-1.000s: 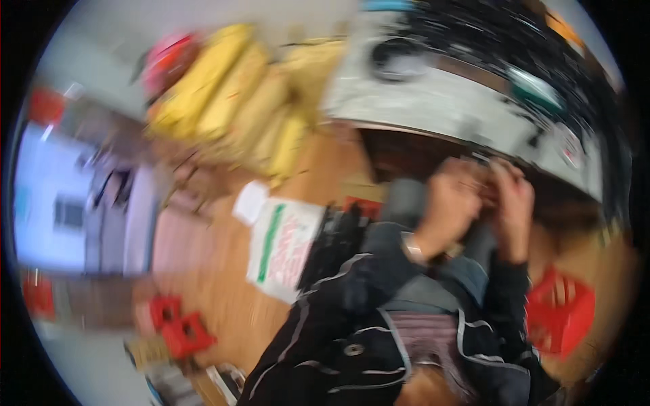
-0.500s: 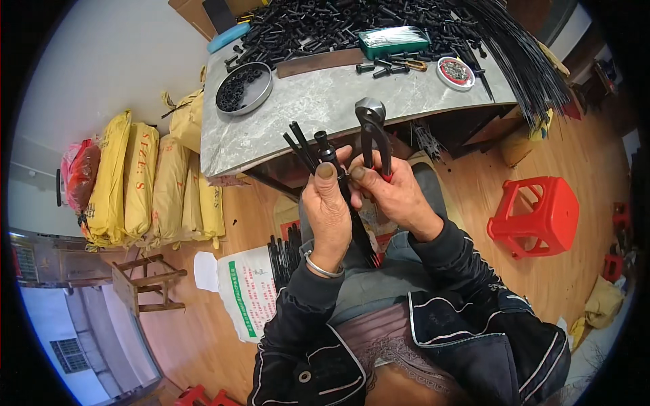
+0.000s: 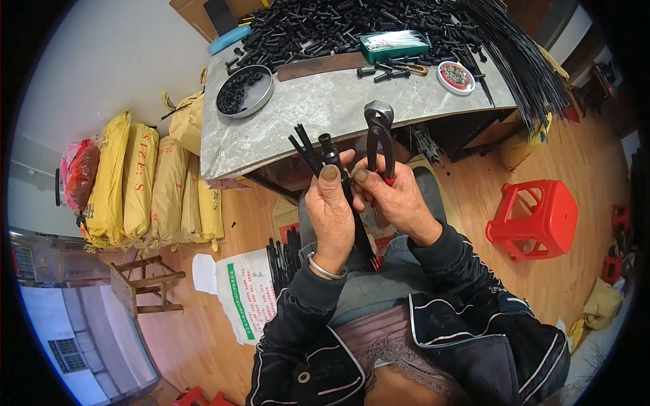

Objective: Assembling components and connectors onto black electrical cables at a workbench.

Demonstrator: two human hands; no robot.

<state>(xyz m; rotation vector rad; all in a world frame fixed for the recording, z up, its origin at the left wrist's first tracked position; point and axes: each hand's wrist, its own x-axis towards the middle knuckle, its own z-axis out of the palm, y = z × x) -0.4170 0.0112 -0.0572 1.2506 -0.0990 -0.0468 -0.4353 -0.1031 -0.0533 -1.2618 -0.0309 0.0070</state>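
My left hand point(image 3: 330, 223) is closed around several slim black rods point(image 3: 305, 145) and a black tube-like piece with a flared end point(image 3: 329, 147), its thumb laid along them. Below the fist, dark lengths with reddish tips point(image 3: 369, 254) hang over my lap. My right hand point(image 3: 406, 206) grips a pair of pincers point(image 3: 380, 132) by the handles, jaws pointing up and away from the rods. The right thumb and fingertips meet beside the flared piece, near the left fingers; whether they pinch something small there is hidden.
Ahead stands a grey marble-look table point(image 3: 308, 105) with a heap of black fittings point(image 3: 325, 27), a round tin of black rings point(image 3: 245, 91), a green box point(image 3: 395, 46) and a small dish point(image 3: 456, 78). A red stool point(image 3: 538, 220) is right; yellow sacks point(image 3: 139, 183) and a wooden stool point(image 3: 145, 284) left.
Both hands, with the rods and pincers, have shifted slightly right and down in the picture. The grips look the same.
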